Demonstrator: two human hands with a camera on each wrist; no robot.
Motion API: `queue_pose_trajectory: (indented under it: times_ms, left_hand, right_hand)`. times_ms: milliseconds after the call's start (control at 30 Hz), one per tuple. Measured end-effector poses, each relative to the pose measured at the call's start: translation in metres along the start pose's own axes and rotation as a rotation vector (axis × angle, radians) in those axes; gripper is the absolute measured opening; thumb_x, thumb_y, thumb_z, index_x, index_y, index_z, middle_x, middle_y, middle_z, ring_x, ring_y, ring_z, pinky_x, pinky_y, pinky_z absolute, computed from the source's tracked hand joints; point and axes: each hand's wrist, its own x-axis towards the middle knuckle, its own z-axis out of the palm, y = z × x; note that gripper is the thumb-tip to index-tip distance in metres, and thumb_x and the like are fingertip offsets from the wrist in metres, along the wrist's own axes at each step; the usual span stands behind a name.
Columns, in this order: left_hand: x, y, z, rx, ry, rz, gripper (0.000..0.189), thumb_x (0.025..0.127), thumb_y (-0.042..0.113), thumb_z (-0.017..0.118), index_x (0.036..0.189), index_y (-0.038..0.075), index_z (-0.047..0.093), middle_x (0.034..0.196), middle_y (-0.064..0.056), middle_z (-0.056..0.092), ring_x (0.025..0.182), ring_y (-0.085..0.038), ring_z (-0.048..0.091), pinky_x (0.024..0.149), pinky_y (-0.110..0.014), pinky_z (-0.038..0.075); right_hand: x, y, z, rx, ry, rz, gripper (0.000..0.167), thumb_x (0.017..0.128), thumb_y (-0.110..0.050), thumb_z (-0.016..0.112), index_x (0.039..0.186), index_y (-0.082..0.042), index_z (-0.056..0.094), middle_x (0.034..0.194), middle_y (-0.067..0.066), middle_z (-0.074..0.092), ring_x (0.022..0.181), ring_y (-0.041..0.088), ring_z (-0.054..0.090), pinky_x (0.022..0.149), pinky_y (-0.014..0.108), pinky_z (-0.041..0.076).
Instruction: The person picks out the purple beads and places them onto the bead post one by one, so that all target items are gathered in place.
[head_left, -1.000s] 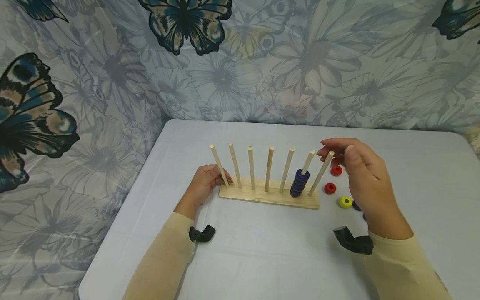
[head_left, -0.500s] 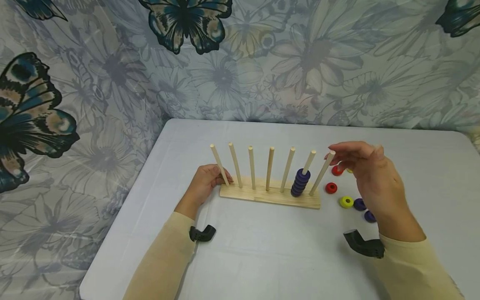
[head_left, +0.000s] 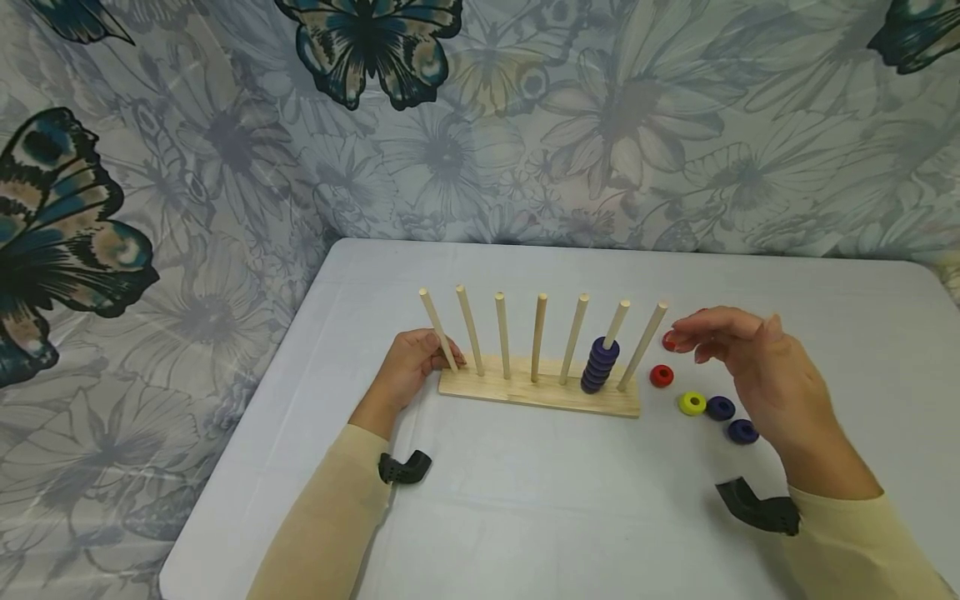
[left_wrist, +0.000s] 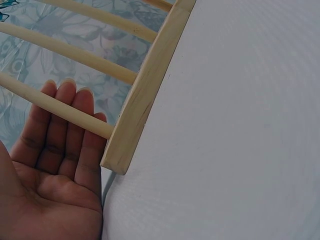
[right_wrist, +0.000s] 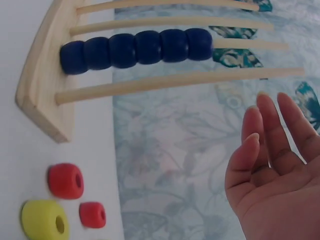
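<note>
A wooden peg rack (head_left: 540, 396) with several upright pegs stands on the white table. Several dark blue beads (head_left: 601, 365) are stacked on its second peg from the right; the other pegs are bare. At the rack's left end is my left hand (head_left: 407, 360), its straight fingers behind the end peg (left_wrist: 60, 107) in the left wrist view. My right hand (head_left: 776, 375) hovers right of the rack, fingers loosely bent and nothing in them, as the right wrist view shows. Below its fingertips lie a red bead (head_left: 669, 341), partly covered, and a second red bead (head_left: 662, 376).
A yellow bead (head_left: 692, 404) and two dark blue beads, one (head_left: 721, 408) beside it and one (head_left: 743, 432) nearer me, lie at the right. A butterfly-and-flower cloth (head_left: 450, 167) hangs behind the table. Each wrist wears a black mount (head_left: 405, 467).
My right hand has moved right and slightly down, away from the rightmost peg, and the two loose blue beads have come into full view. The left hand and rack stay put.
</note>
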Motion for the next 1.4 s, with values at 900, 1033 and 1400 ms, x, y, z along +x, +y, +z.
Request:
queue_pose_trajectory:
  times_ms: [900,1033,1400]
  left_hand:
    - [-0.001,-0.003,0.000,-0.022,-0.007,0.018,0.079,0.094,0.067,0.070,0.096,-0.011,0.074,0.093,-0.006,0.078,0.090,-0.018,0.076,0.083,-0.032,0.063]
    - [-0.001,-0.003,0.000,-0.018,-0.005,0.012,0.089,0.094,0.068,0.070,0.098,-0.021,0.068,0.092,-0.006,0.079,0.089,-0.018,0.076,0.083,-0.032,0.063]
    - [-0.001,0.000,0.001,-0.013,-0.004,0.014,0.094,0.094,0.068,0.069,0.100,-0.026,0.063,0.092,-0.006,0.079,0.089,-0.017,0.076,0.082,-0.031,0.063]
  right_hand:
    - [-0.064,0.012,-0.058,-0.238,0.153,0.356,0.047,0.121,-0.017,0.028,0.145,0.005,0.062,0.127,0.010,0.071,0.115,0.021,0.061,0.091,0.026,0.049]
    - [-0.074,0.016,-0.066,-0.428,0.168,0.431,0.039,0.119,-0.008,0.035,0.144,-0.001,0.064,0.125,0.004,0.073,0.113,0.016,0.062,0.089,0.022,0.051]
    - [-0.090,0.028,-0.076,-0.702,0.129,0.622,0.043,0.106,-0.007,0.073,0.145,0.000,0.058,0.123,-0.008,0.070,0.106,0.002,0.065,0.085,0.010,0.051]
